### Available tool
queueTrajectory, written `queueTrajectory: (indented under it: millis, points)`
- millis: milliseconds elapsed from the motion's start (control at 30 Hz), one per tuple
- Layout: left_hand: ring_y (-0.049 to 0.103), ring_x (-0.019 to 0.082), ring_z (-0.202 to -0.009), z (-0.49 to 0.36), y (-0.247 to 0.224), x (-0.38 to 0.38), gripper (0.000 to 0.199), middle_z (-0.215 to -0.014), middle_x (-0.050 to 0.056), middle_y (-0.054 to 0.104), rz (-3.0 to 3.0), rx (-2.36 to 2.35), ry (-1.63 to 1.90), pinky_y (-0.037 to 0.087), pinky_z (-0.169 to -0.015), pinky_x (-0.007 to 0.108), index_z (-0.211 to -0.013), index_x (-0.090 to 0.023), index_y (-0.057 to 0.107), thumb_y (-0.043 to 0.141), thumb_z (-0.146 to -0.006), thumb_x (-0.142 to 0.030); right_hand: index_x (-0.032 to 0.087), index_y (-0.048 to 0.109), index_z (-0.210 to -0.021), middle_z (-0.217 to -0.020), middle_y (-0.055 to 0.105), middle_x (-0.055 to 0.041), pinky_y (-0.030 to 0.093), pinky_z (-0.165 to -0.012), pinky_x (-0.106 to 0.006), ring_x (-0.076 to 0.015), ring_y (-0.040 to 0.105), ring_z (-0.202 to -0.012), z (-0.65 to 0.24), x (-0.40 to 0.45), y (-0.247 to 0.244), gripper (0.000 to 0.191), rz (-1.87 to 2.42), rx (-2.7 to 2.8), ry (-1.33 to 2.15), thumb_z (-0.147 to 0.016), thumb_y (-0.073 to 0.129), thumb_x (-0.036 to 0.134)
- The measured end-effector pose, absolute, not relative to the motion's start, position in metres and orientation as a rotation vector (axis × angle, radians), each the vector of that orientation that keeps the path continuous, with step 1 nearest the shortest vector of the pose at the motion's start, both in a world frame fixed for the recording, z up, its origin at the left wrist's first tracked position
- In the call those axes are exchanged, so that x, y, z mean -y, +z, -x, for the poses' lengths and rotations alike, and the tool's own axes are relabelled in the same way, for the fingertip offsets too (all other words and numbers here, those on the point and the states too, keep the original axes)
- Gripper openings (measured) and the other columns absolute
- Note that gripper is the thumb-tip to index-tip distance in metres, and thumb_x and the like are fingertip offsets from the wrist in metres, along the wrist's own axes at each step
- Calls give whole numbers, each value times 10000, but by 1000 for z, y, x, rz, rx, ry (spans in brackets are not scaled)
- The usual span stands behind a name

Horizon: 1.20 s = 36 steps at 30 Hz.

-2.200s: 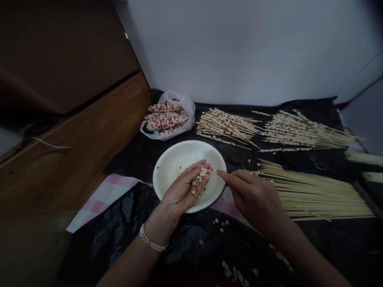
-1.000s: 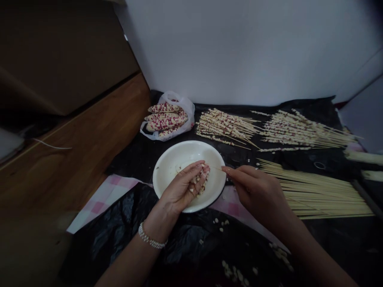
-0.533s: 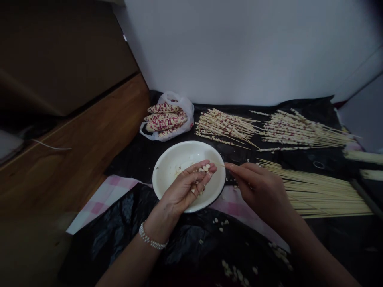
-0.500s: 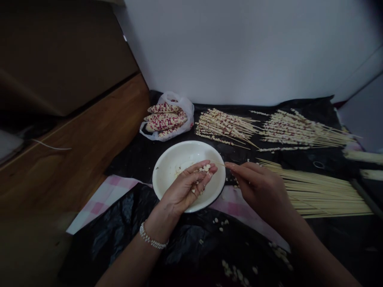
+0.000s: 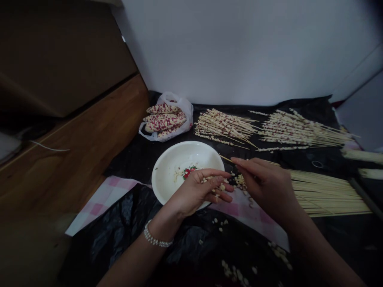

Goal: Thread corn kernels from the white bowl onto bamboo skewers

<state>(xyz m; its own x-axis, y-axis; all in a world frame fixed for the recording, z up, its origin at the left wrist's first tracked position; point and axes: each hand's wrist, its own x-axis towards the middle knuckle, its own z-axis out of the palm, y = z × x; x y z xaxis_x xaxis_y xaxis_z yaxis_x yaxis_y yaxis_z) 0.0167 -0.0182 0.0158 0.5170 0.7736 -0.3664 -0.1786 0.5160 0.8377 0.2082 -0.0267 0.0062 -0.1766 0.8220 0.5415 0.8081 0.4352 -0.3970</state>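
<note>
Corn kernels (image 5: pixel 216 182), loose, a small heap across the fingers of the left hand (image 5: pixel 194 193): hand cupped, palm up, curled around the heap, wrist low, fingertips reaching past the right rim of the bowl. Right hand (image 5: pixel 266 187): narrow pinch on a bamboo skewer (image 5: pixel 226 159) at the fingertips, pointed end out toward the far right rim of the bowl, just above and beside the left fingers, only a narrow gap between the two hands.

Beneath the left hand, a white enamel bowl (image 5: pixel 158 187), a few kernels and a red floral motif (image 5: pixel 188 172) inside, its far half open white surface. Beneath the right hand, more kernels (image 5: pixel 241 182) on a pink-checked cloth (image 5: pixel 98 207), the cloth partly under the bowl. On the left wrist, a beaded bracelet (image 5: pixel 158 239).

Right of the hands, a bundle of bare skewers (image 5: pixel 329 195), its tips near the right hand. Beyond the bowl, across a narrow strip of black plastic sheet (image 5: pixel 125 215), two rows of kernel-laden skewers (image 5: pixel 223 125) and pink-speckled corn cobs (image 5: pixel 163 117) in a white plastic bag (image 5: pixel 187 119). Along the left edge, a wooden surface (image 5: pixel 89 135); along the far edge, a white wall (image 5: pixel 239 48).
</note>
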Motion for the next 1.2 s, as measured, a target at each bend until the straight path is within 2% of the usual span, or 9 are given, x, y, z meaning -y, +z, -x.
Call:
queueTrajectory:
  millis: [100,167,233,300,367,467,633,1000,1200]
  points:
    - [580,55,-439,-19,14,17,231,-628,20,668,-834,-848,618,365,-403,130,-979,-154,710,613,-827,-297,227,666,-1082,-852,688,-19,466,-663,-243,-128,639,-741,-208,26,4,261,1375,1979,29,-876,506,231]
    - [597,59,-478,-21,14,16,276,-686,38,695,-776,-823,601,375,-418,130,-1030,-152,697,591,-845,-327,226,665,-1084,-852,687,-18,468,-667,-244,-130,640,-753,-209,26,3,264,1371,1979,35,-872,508,222]
    - [679,118,-695,-21,13,15,341,-901,107,724,-638,-742,619,467,-548,155,-1103,-131,664,533,-880,-353,224,659,-1096,-852,686,-15,470,-667,-243,-128,638,-751,-210,25,2,273,1364,1982,39,-868,509,209]
    - [660,202,-977,-19,12,14,415,-1120,169,669,-459,-626,635,506,-762,220,-1181,-92,612,461,-913,-371,223,654,-1107,-854,686,-14,472,-666,-243,-125,636,-740,-210,25,2,280,1364,1986,42,-866,513,203]
    - [568,268,-1152,-16,11,12,482,-1229,194,607,-303,-522,635,455,-935,300,-1260,-61,542,413,-928,-385,219,653,-1112,-860,687,-16,474,-672,-243,-123,635,-734,-210,24,2,281,1368,1984,42,-867,518,204]
    - [460,314,-1260,-8,12,9,530,-1302,194,554,-178,-448,688,366,-1043,387,-1338,-53,452,388,-932,-387,217,652,-1114,-866,687,-20,471,-675,-240,-123,634,-743,-209,25,3,280,1351,1978,29,-868,520,204]
    - [391,309,-1314,5,11,4,548,-1362,198,502,-139,-492,796,333,-1058,463,-1380,-67,389,374,-933,-385,228,647,-1121,-825,672,-17,451,-635,-233,-119,614,-709,-203,28,3,288,1315,2018,35,-868,514,191]
    - [404,288,-1307,11,10,0,592,-1381,217,475,-145,-440,934,380,-1026,430,-1411,-48,313,341,-936,-401,213,614,-1128,-830,653,-24,390,-624,-256,-133,557,-710,-176,48,5,335,1106,2307,36,-825,510,113]
    - [390,294,-1315,11,8,2,586,-1392,219,461,-127,-435,901,382,-1031,436,-1420,-54,299,347,-935,-380,203,633,-1118,-737,622,-2,330,-568,-285,-146,523,-634,-178,43,1,345,1289,2321,-319,-821,503,87]
